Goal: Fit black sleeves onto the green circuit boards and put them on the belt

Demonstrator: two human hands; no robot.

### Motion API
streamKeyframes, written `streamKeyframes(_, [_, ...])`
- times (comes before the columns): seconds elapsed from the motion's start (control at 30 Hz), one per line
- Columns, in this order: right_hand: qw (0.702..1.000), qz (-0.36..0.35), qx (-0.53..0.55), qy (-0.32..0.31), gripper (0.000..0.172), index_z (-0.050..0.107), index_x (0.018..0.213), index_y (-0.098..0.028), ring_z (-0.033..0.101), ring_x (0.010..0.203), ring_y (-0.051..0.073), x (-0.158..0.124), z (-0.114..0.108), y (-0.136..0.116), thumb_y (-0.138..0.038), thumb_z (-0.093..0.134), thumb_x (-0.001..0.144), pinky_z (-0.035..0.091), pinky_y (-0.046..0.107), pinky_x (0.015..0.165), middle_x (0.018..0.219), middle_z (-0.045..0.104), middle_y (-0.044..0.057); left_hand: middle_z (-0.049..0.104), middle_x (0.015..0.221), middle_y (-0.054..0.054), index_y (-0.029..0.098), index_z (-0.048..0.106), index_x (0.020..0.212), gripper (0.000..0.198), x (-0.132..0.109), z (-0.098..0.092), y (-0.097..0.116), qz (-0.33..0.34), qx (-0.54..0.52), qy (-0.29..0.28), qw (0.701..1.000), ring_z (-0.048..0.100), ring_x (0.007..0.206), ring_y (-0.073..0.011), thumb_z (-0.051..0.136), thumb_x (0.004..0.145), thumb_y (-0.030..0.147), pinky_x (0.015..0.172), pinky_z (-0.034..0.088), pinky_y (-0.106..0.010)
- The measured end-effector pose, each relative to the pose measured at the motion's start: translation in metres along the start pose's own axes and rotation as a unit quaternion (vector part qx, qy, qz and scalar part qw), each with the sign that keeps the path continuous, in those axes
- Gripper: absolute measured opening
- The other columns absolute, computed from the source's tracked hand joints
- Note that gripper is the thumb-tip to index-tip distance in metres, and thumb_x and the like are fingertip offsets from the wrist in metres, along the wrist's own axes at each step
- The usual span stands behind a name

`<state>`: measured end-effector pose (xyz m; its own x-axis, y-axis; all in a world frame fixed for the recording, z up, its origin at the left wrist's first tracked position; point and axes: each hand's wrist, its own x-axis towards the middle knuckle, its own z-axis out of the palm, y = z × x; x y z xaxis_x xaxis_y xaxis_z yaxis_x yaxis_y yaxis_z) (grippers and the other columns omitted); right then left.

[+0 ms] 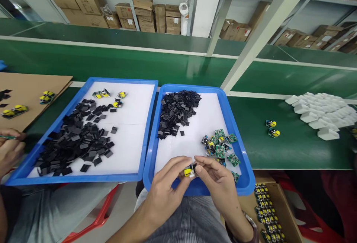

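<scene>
My left hand (164, 191) and my right hand (216, 183) meet over the near edge of the right blue tray (237, 124). Together their fingertips pinch a small circuit board with a yellow part (189, 170). Both hands are closed on it. In that tray lie a heap of small black squares (177, 111) at the back and a cluster of green circuit boards (220, 146) just right of my hands.
A second blue tray (83, 178) with black squares and a few yellow boards sits to the left. Another person's hand (9, 150) works at the far left by a cardboard sheet (30, 86). White plastic housings (320, 112) and two boards lie on the green belt. A box of boards (267, 213) stands lower right.
</scene>
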<state>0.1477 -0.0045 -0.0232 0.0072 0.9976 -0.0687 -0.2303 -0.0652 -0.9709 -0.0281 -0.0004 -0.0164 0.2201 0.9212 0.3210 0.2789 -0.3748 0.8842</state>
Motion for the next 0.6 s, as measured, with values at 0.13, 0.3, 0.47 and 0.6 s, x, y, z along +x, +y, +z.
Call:
streamKeyframes(0.13, [0.998, -0.029, -0.03, -0.038, 0.025, 0.08, 0.12, -0.032, 0.073, 0.102, 0.02, -0.011, -0.006, -0.001, -0.024, 0.072, 0.098, 0.065, 0.03, 0.087, 0.118, 0.071, 0.008, 0.07, 0.125, -0.009, 0.022, 0.061, 0.139, 0.05, 0.0, 0.002, 0.002, 0.071, 0.054, 0.02, 0.996, 0.065, 0.12, -0.0227, 0.068, 0.093, 0.003, 0.107, 0.057, -0.039])
streamKeyframes(0.3, [0.994, -0.032, -0.056, -0.083, 0.044, 0.071, 0.137, -0.038, 0.071, 0.103, 0.019, -0.015, -0.013, 0.005, -0.021, 0.074, 0.097, 0.063, 0.033, 0.094, 0.125, 0.068, 0.007, 0.068, 0.126, -0.011, 0.018, 0.058, 0.142, 0.051, -0.002, 0.004, -0.001, 0.078, 0.052, 0.026, 0.995, 0.067, 0.117, -0.0202, 0.067, 0.095, 0.002, 0.103, 0.059, -0.033])
streamKeyframes(0.47, [0.99, -0.055, -0.095, -0.086, 0.037, 0.074, 0.129, -0.038, 0.067, 0.102, 0.018, -0.012, -0.011, 0.007, -0.018, 0.072, 0.098, 0.06, 0.03, 0.087, 0.112, 0.068, 0.005, 0.068, 0.123, -0.012, 0.015, 0.056, 0.142, 0.051, -0.002, 0.004, -0.003, 0.107, 0.066, 0.031, 0.992, 0.067, 0.114, -0.0207, 0.065, 0.094, 0.0, 0.1, 0.06, -0.034])
streamKeyframes(0.6, [0.982, -0.056, -0.136, -0.116, 0.035, 0.074, 0.129, -0.038, 0.064, 0.103, 0.019, -0.011, -0.006, 0.002, -0.018, 0.066, 0.102, 0.057, 0.032, 0.085, 0.109, 0.067, 0.005, 0.068, 0.12, -0.013, 0.014, 0.056, 0.142, 0.05, -0.003, 0.003, -0.004, 0.116, 0.089, 0.036, 0.989, 0.067, 0.113, -0.022, 0.064, 0.095, 0.0, 0.098, 0.061, -0.036])
